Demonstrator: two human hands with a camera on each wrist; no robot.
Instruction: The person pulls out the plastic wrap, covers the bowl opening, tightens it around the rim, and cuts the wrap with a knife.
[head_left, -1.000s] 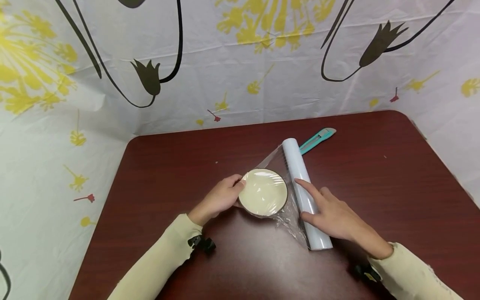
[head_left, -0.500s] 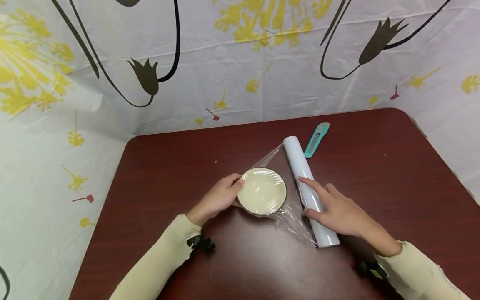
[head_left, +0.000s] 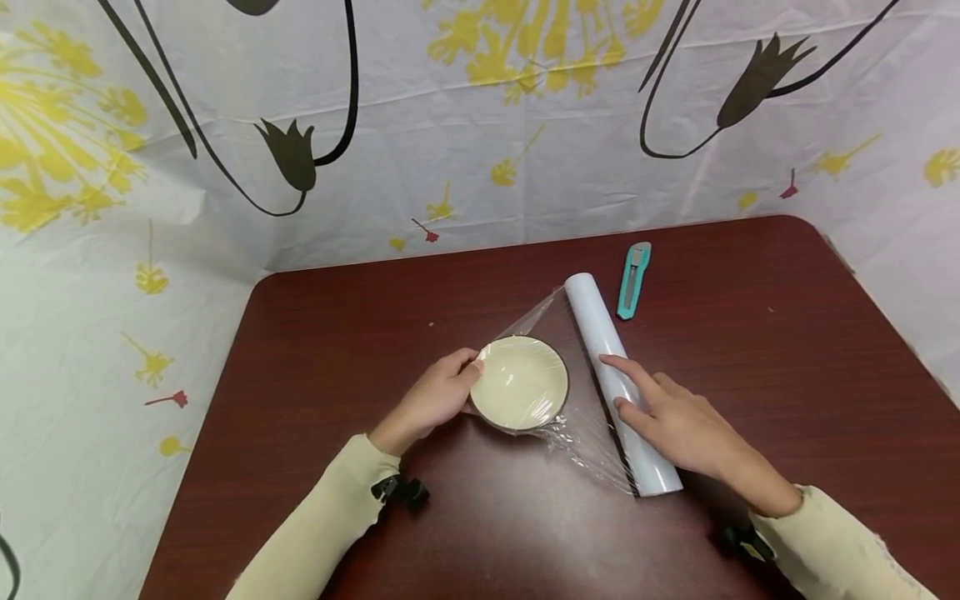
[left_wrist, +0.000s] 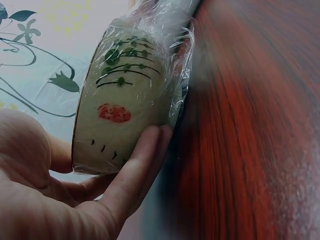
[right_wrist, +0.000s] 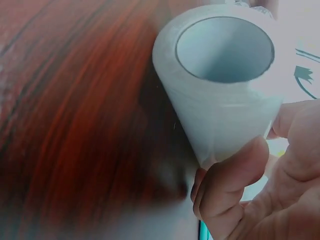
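Note:
In the head view a cream bowl [head_left: 519, 383] with a dark rim has clear cling film stretched over its mouth. My left hand [head_left: 435, 396] grips its left side, thumb at the rim; in the left wrist view the fingers [left_wrist: 135, 170] support the outer wall, painted with green and red marks. Film [head_left: 588, 446] runs from the bowl to a white cling film roll [head_left: 611, 367] lying slantwise on its right. My right hand [head_left: 686, 429] holds the roll, thumb and index finger on its near half. The right wrist view shows the roll's hollow end [right_wrist: 225, 50] and curled fingers [right_wrist: 225, 185].
A teal utility knife [head_left: 634, 281] lies beyond the roll, to its right. The dark red wooden table [head_left: 360, 333] meets a white patterned cloth [head_left: 480, 167] at its back and left edges. Loose film bunches below the bowl.
The roll has shifted right, away from the bowl, and the right hand has moved with it. The bowl has slid slightly left. The knife has swung from a slant to nearly upright in view.

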